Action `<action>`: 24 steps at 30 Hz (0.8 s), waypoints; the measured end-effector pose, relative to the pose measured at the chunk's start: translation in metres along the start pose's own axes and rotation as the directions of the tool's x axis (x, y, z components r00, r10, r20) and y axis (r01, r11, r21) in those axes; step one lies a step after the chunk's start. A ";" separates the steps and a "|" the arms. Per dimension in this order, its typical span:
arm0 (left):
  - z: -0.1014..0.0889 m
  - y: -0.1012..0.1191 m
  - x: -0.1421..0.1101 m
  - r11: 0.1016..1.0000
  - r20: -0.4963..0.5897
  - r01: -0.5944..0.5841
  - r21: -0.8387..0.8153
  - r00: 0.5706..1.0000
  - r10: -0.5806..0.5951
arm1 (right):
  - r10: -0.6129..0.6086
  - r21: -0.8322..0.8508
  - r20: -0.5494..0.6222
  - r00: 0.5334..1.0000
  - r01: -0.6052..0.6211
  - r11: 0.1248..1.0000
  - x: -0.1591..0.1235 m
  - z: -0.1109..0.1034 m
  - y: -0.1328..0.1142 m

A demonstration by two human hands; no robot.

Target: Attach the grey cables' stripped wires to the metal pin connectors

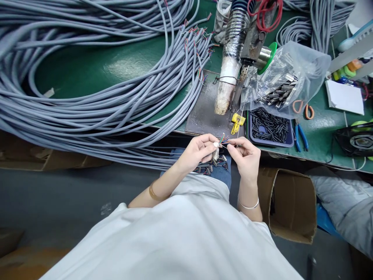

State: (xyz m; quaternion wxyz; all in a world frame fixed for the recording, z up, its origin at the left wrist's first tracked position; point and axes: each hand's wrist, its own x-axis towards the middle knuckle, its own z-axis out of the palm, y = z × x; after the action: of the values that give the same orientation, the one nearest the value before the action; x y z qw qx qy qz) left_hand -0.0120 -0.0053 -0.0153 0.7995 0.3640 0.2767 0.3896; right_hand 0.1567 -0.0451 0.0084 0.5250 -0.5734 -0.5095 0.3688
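My left hand (198, 152) is closed around the stripped end of a grey cable (216, 152), just below the bench edge. Thin coloured wires (223, 140) fan out of that end. My right hand (244, 154) pinches those wires with its fingertips, close beside the left hand. Several small dark tube pieces (210, 168) lie on my lap under both hands.
A big bundle of grey cables (96, 97) covers the green bench (87, 66) on the left. A heat tool (233, 58) rests on a grey plate (204, 112). A blue tray of black tubes (269, 126), a plastic bag (288, 77), pliers (300, 136) and a cardboard box (291, 206) are to the right.
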 end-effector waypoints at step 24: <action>-0.001 0.002 -0.004 0.555 0.147 -0.455 0.696 0.847 0.511 | -0.099 -0.181 0.092 0.991 0.114 0.977 -0.002 -0.007 0.000</action>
State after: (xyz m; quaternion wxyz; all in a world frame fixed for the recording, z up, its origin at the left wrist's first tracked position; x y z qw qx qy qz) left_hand -0.0160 -0.0073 -0.0141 0.4481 0.6892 0.3223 0.4694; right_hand 0.1627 -0.0481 0.0096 0.4667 -0.5763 -0.5928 0.3141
